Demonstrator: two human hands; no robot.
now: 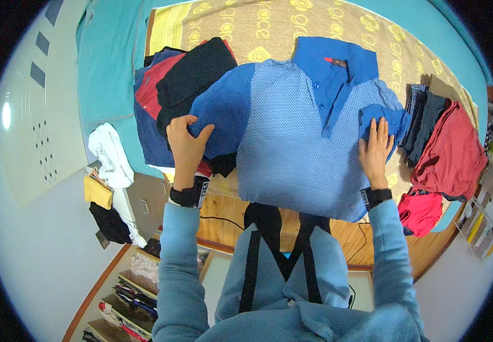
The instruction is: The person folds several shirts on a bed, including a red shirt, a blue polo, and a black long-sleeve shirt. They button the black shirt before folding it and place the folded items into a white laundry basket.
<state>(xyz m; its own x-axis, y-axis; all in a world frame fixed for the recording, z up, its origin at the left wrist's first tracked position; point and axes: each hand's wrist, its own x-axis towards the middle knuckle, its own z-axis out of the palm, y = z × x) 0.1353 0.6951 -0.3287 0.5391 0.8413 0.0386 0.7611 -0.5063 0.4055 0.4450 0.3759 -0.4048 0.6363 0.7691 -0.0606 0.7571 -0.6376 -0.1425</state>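
Note:
A blue polo shirt [292, 142] with a patterned light-blue front and plain blue collar lies spread face up, its collar at the far side. My left hand [185, 147] is at the cuff of the left-side sleeve, thumb apart from the bent fingers; whether it touches the cloth is unclear. The other sleeve [397, 121] is folded inward onto the shirt's front. On it my right hand [376, 148] lies flat with fingers stretched out. The shirt's left-side sleeve overlaps a pile of dark and red clothes [195, 74].
Under the shirt is a tan and yellow patterned blanket [292, 17] on a bed with a teal cover [109, 62]. Folded dark and red garments [448, 148] are stacked at the right. A white garment [111, 157] lies at the left, above open shelves of clothes [127, 308].

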